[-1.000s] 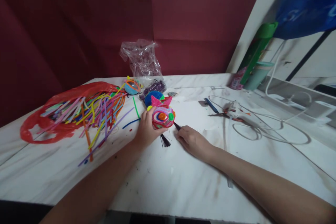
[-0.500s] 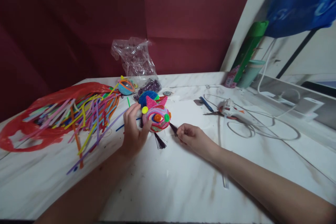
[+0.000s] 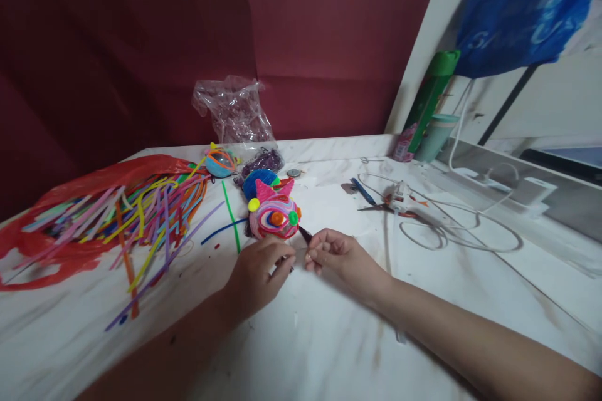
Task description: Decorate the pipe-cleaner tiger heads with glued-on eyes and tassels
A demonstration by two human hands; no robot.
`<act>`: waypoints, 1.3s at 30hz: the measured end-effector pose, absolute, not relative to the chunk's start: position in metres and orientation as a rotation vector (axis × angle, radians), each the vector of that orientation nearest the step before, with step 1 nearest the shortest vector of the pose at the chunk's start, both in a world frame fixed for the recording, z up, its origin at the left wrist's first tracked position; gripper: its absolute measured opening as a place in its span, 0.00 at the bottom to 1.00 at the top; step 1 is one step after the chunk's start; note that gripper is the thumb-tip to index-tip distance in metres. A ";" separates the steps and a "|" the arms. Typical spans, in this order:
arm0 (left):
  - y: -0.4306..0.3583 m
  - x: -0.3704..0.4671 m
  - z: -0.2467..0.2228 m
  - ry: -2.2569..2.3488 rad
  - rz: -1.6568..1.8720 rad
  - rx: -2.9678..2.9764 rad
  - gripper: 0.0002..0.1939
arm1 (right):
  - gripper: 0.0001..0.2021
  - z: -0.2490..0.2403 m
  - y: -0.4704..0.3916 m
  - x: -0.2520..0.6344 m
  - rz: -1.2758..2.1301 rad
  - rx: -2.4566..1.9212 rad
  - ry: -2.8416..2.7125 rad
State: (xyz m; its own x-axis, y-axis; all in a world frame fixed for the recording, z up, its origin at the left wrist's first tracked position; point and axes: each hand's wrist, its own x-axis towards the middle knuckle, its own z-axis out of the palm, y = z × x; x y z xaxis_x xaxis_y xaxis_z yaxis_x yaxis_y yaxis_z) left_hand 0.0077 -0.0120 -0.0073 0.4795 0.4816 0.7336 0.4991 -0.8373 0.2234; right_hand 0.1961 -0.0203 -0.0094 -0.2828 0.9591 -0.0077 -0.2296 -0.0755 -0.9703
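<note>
A round craft figure [image 3: 275,218] wrapped in pink, white and red pipe cleaners sits on the table, with pink pointed ears and bright pompoms. A dark tassel [image 3: 305,235] sticks out from its right side towards my right hand [image 3: 336,254]. That hand's thumb and fingers are pinched together beside the tassel. My left hand [image 3: 261,269] is just in front of the figure, its thumb and fingers also pinched. The two sets of fingertips almost meet, with what looks like a thin strand between them. Whatever each pinch holds is too small to name.
Many pipe cleaners [image 3: 155,207] lie on a red plastic bag [image 3: 28,257] at left. A blue ball craft [image 3: 260,183] and a clear bag [image 3: 237,109] are behind. At right are a glue gun [image 3: 402,197], its looping cable, scissors [image 3: 373,207] and a blue-handled cutter [image 3: 362,190].
My left hand has let go of the figure's left side and moved right and nearer, to my right hand's fingertips. The camera view has shifted slightly.
</note>
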 end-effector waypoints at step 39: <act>-0.015 0.030 -0.017 -2.270 -2.243 -3.112 0.18 | 0.04 -0.021 -0.035 0.190 0.746 -0.980 -1.740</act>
